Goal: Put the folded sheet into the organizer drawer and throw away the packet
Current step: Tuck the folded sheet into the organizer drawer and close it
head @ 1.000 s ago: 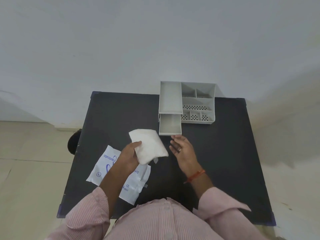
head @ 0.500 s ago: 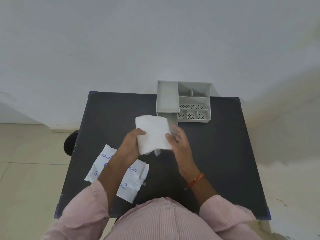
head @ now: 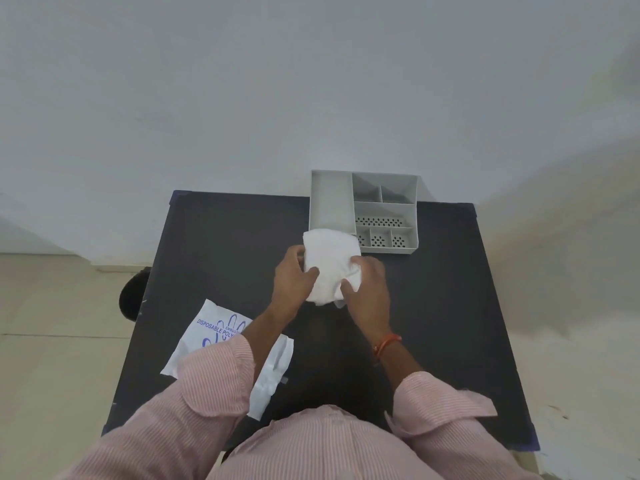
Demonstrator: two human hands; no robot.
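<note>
A white folded sheet [head: 330,261] is held above the black table [head: 214,244], just in front of the grey organizer [head: 384,211]. My left hand [head: 292,280] grips its left edge and my right hand [head: 369,287] grips its lower right corner. The sheet hides the pulled-out drawer under the organizer's left section. The white packet [head: 211,336] with blue print lies flat on the table at the near left, partly under my left sleeve.
The organizer stands at the table's far edge against a white wall. A dark round object [head: 133,294] sits on the floor beside the table's left edge. Tiled floor lies on both sides.
My left hand carried the sheet forward over the open drawer. My right hand moved in and took hold of the sheet's right side.
</note>
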